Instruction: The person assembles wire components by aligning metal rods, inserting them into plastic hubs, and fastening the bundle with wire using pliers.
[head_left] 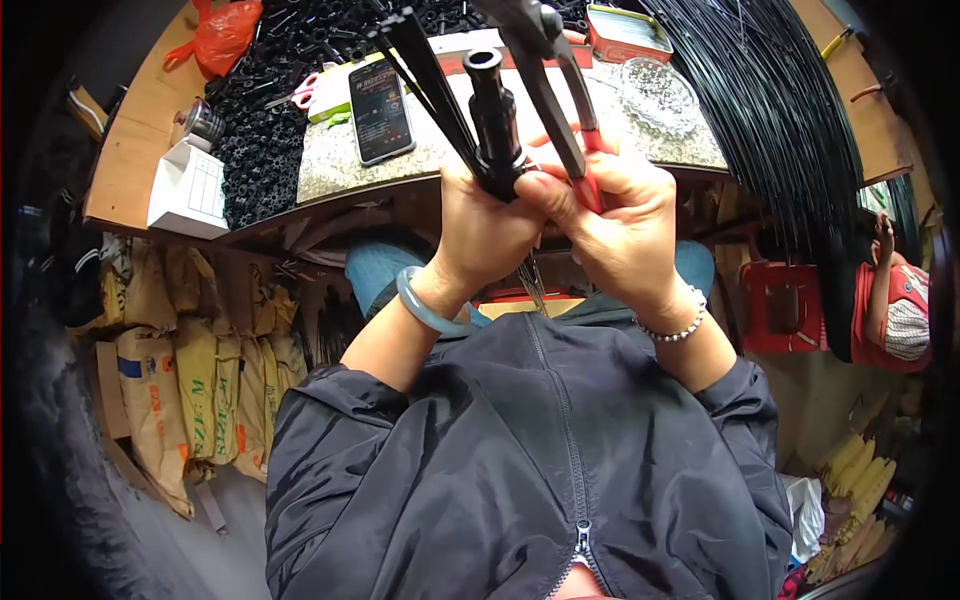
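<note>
Close together above the table's front edge are both of my hands. My left hand (488, 235), with a pale bangle at the wrist, is closed round a bundle of thin black rods (428, 85) and a black tubular part (492, 115). The tube stands upright, its round open end facing up. In my right hand (625, 215), which wears a beaded bracelet, are pliers (545, 85) with red handles, their head pointing up and away. The right thumb and index finger press near the lower end of the black tube; what lies between them is too small to tell.
A phone (381, 112) lies on the speckled work surface (325, 165), near pink scissors (306, 90). Many small black parts (262, 150) are heaped at left beside a white box (190, 190). Long black rods (770, 110) hang over the right edge. Another person (895, 310) is at far right.
</note>
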